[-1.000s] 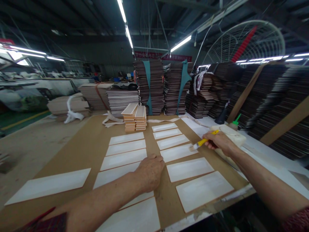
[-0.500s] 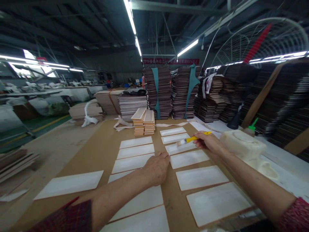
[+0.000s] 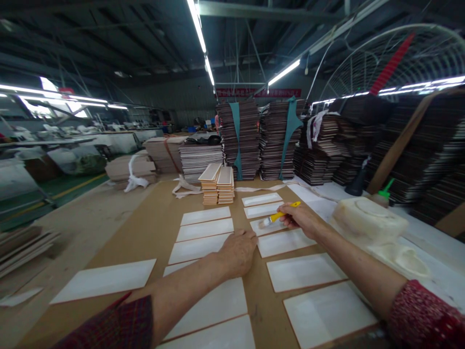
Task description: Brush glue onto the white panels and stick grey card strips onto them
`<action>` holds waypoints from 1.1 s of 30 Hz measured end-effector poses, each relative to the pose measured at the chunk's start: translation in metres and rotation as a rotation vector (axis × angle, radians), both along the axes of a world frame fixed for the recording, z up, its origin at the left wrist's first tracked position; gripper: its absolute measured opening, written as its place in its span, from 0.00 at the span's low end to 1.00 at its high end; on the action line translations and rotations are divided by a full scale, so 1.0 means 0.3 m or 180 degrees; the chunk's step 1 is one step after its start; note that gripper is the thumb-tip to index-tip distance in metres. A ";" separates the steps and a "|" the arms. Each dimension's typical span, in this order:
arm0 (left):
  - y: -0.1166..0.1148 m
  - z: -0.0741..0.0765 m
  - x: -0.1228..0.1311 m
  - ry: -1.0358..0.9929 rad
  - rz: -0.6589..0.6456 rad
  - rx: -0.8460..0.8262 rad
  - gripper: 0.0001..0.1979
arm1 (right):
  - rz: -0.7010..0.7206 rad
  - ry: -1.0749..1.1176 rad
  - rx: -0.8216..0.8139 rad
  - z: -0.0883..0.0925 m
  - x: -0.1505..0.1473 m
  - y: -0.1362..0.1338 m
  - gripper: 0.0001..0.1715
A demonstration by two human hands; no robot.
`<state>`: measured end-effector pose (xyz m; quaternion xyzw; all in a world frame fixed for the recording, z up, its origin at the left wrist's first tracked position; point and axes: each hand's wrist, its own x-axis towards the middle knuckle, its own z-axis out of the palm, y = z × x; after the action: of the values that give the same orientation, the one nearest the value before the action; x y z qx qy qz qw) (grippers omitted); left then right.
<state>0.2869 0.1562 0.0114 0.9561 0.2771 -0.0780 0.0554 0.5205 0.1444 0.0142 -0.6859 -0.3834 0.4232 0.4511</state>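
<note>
My right hand (image 3: 302, 218) is closed around a yellow-handled brush (image 3: 278, 217), whose bristles rest on a white strip (image 3: 267, 226) in the right column. My left hand (image 3: 238, 252) lies knuckles-up on the brown board (image 3: 145, 232), fingers curled, between the two columns of white glue-coated strips (image 3: 203, 229). It touches the edge of a strip in the left column. Whether it holds anything I cannot make out. A lone white strip (image 3: 105, 280) lies further left.
A small stack of tan strips (image 3: 218, 184) stands at the board's far end. Tall dark stacks (image 3: 240, 138) line the back and right. A whitish glue container (image 3: 366, 220) and a green-capped bottle (image 3: 381, 196) sit at the right. Loose boards (image 3: 22, 247) lie on the left.
My right hand has carried the brush away from me along the right column, from a nearer strip to one further up. My left hand stays in place. The view has tilted up.
</note>
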 end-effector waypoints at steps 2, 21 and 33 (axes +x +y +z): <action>0.002 0.002 0.002 0.0012 0.0009 0.0003 0.23 | -0.0064 -0.0078 -0.0031 -0.003 0.020 0.004 0.13; 0.013 -0.010 0.003 -0.0133 0.0010 0.0026 0.19 | -0.0255 -0.0746 -0.0236 0.035 0.197 -0.002 0.14; 0.011 -0.002 0.005 -0.0141 0.0091 0.0006 0.19 | -0.0547 -0.0832 -0.0197 0.059 0.285 -0.015 0.14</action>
<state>0.2884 0.1596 0.0106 0.9536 0.2894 -0.0557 0.0617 0.6060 0.1399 0.0317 -0.7790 -0.3654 0.3018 0.4106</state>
